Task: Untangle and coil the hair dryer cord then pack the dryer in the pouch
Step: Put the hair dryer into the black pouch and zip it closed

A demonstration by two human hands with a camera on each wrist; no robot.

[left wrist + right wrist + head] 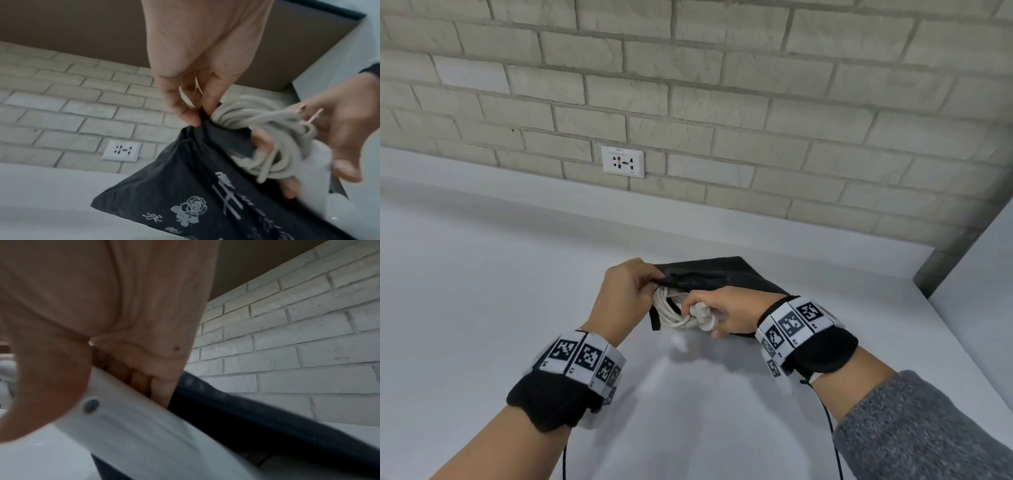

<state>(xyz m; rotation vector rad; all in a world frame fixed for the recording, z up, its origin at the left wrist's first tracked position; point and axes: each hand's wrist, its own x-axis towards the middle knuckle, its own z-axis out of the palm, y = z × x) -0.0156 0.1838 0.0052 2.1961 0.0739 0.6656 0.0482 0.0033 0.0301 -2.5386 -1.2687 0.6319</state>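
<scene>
- The white dryer (131, 426) is hard and smooth, so it could slip. Hold it by the handle.
- Its cord (671, 310) is bendy and wound in loops at the bag's mouth.
- The right hand (726, 313) holds the dryer and plug.
- The left hand (625, 291) pinches the soft black bag (722, 274) open, just above the table (482, 308).

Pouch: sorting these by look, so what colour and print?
Black pouch with white rose and lettering; left wrist view.

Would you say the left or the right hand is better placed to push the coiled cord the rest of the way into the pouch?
Probably the right hand: it already grips the coiled cord and plug at the pouch mouth. The left hand pinches the pouch's edge, holding it open.
</scene>
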